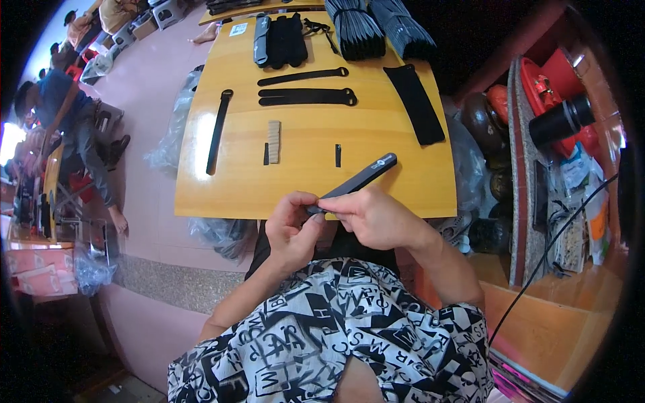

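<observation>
In front of me, at the near edge of the yellow table, both hands hold a grey-and-black strap that slants up to the right. My left hand pinches its lower end. Close beside it, my right hand grips the strap between thumb and fingers. Black straps with looped ends lie farther back, and a single black strap lies at the left. A tan ribbed strip sits mid-table by a small black piece; another small black piece lies to its right.
Bundled grey-black straps and a folded black stack occupy the far side. A wide black strip lies right. Clear plastic bags hang beside the table. A cluttered shelf stands right; a seated person is at left.
</observation>
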Demonstrator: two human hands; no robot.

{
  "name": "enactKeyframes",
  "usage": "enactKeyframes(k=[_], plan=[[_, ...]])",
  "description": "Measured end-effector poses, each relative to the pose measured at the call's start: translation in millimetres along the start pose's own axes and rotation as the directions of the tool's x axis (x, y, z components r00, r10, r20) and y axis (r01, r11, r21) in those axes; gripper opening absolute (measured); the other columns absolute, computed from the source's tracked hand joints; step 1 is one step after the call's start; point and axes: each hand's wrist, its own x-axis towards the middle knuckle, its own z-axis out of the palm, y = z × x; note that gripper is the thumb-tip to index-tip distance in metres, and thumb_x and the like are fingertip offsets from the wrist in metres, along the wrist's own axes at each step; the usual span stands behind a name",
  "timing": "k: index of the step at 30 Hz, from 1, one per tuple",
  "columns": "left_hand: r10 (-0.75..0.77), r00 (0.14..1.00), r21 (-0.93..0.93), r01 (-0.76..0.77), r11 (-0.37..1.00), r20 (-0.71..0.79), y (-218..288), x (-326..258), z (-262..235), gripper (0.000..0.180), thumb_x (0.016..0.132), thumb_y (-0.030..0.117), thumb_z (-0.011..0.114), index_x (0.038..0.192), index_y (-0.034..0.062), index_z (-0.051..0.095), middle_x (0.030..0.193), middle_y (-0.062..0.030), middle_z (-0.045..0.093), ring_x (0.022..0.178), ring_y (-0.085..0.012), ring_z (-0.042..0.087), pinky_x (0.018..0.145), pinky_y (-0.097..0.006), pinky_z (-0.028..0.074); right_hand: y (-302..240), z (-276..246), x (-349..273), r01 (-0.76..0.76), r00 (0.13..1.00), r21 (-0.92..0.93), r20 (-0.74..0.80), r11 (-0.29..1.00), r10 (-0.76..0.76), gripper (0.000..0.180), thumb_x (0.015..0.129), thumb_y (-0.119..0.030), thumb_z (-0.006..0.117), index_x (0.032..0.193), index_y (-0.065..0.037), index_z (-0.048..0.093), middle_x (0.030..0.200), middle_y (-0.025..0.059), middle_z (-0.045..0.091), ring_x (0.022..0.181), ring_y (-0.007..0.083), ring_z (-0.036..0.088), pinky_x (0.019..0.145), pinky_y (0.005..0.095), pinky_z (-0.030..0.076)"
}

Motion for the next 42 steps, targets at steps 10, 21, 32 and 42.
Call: enactKeyframes(k=[10, 21, 32, 42], plan=[[-0.183, 0.983, -0.220, 0.181, 0.959, 0.012, -10, 7, -16, 0.028, 0.083, -0.002, 0.061, 0.108, -0.0053, 0.048, 0.090, -0.0104, 0.060, 0.075, -0.0149, 0.061, 0.067, -0.026, 0.051, 14, -7, 8, -0.421, 0.906, 0.472, 0.253, 0.774, 0.339, 0.033, 0.088, 0.002, 0.047, 0.120, 0.002, 0.056, 0.070, 0.0021, 0.057, 0.060, 0.0069, 0.049, 0.054, 0.0212, 0.041], [-0.278, 0.960, -0.482, 0.245, 0.841, 0.003, -16, 17, -32, 0.023, 0.085, 0.001, 0.060, 0.106, -0.0034, 0.054, 0.087, -0.0115, 0.063, 0.072, -0.0190, 0.064, 0.066, -0.030, 0.054, -20, 10, -18, -0.160, 0.972, -0.332, -0.216, 0.929, 0.090, 0.033, 0.080, 0.005, 0.052, 0.112, 0.004, 0.057, 0.087, 0.0209, 0.062, 0.079, 0.0362, 0.062, 0.066, 0.0380, 0.049], [-0.270, 0.960, -0.522, 0.266, 0.811, 0.070, -13, 13, -32, 0.025, 0.084, -0.002, 0.059, 0.108, -0.0050, 0.053, 0.087, -0.0137, 0.063, 0.075, -0.0205, 0.064, 0.068, -0.031, 0.053, -12, 25, -5, -0.105, 0.983, -0.360, -0.176, 0.927, 0.043, 0.041, 0.075, 0.007, 0.052, 0.115, 0.002, 0.056, 0.078, 0.0172, 0.057, 0.069, 0.0334, 0.059, 0.060, 0.0393, 0.047], [-0.278, 0.959, -0.533, 0.268, 0.802, 0.064, -14, 14, -33, 0.025, 0.084, -0.002, 0.060, 0.108, -0.0059, 0.053, 0.088, -0.0143, 0.063, 0.075, -0.0205, 0.064, 0.068, -0.031, 0.053, -13, 25, -4, -0.122, 0.987, -0.414, -0.148, 0.902, 0.066, 0.042, 0.075, 0.005, 0.052, 0.117, 0.000, 0.056, 0.077, 0.0162, 0.056, 0.068, 0.0331, 0.059, 0.060, 0.0393, 0.048]])
